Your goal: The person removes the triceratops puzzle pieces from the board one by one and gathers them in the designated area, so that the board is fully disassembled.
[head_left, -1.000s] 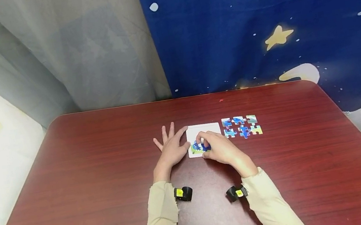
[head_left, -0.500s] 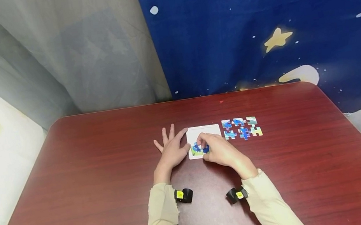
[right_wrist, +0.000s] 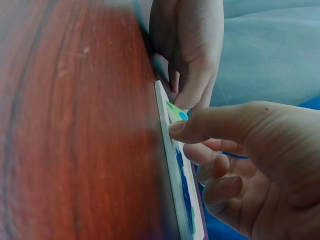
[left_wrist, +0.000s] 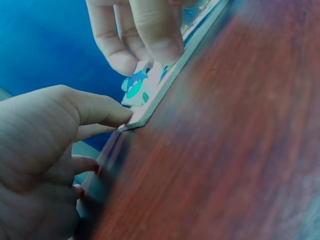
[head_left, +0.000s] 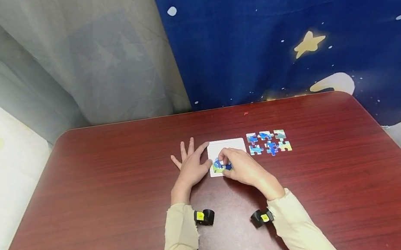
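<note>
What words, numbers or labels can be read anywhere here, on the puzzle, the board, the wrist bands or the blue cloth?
None can be read.
Loose puzzle pieces: only colours, no print.
White board: no writing on the bare part.
Piece under the right hand: a blue and green picture only.
Yellow tags on the wrist bands: too small to tell.
Blue cloth: a star, dots and a cat, no letters.

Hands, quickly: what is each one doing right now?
Left hand: open, fingers flat on the table, thumb against the board.
Right hand: fingers curled on a piece on the board.
</note>
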Demonstrator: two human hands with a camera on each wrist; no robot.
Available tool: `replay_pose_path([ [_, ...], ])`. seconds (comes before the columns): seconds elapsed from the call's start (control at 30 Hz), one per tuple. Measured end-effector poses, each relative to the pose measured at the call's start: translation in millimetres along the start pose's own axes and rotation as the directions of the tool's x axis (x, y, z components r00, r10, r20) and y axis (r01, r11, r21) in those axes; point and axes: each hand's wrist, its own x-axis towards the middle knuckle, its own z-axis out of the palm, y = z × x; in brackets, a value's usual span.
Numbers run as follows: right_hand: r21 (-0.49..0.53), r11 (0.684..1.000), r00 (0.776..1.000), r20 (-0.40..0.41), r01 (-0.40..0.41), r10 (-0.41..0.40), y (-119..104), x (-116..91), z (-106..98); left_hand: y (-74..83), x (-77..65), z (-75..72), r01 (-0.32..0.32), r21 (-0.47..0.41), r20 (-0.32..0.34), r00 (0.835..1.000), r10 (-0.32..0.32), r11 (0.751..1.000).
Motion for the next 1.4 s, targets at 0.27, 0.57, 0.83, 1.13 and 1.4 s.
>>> replay_pose_path([
  [0.27,0.062,0.998,1.000,-0.021,-0.016,0.018,7,-3,-15,0.0,-0.3,0.5,0.002,-0.003,-0.002,1.000,-0.002,1.000],
  [0.57,0.125,0.989,0.997,-0.009,-0.076,0.077,33,-17,-47,-0.9,-0.8,0.1,-0.006,-0.019,-0.003,1.000,0.006,1.000],
  [0.83,0.156,0.975,0.987,0.063,-0.159,0.151,60,-31,-61,-1.2,-1.0,0.5,-0.009,-0.022,0.001,1.000,0.009,1.000],
  [1.13,0.196,0.954,0.968,0.150,-0.227,0.200,72,-37,-65,-1.5,0.0,0.3,-0.006,-0.014,-0.003,1.000,0.006,1.000],
  [1.4,0.245,0.938,0.960,0.195,-0.244,0.199,76,-39,-62,-2.4,-0.1,0.8,-0.005,-0.015,-0.004,1.000,0.005,1.000],
])
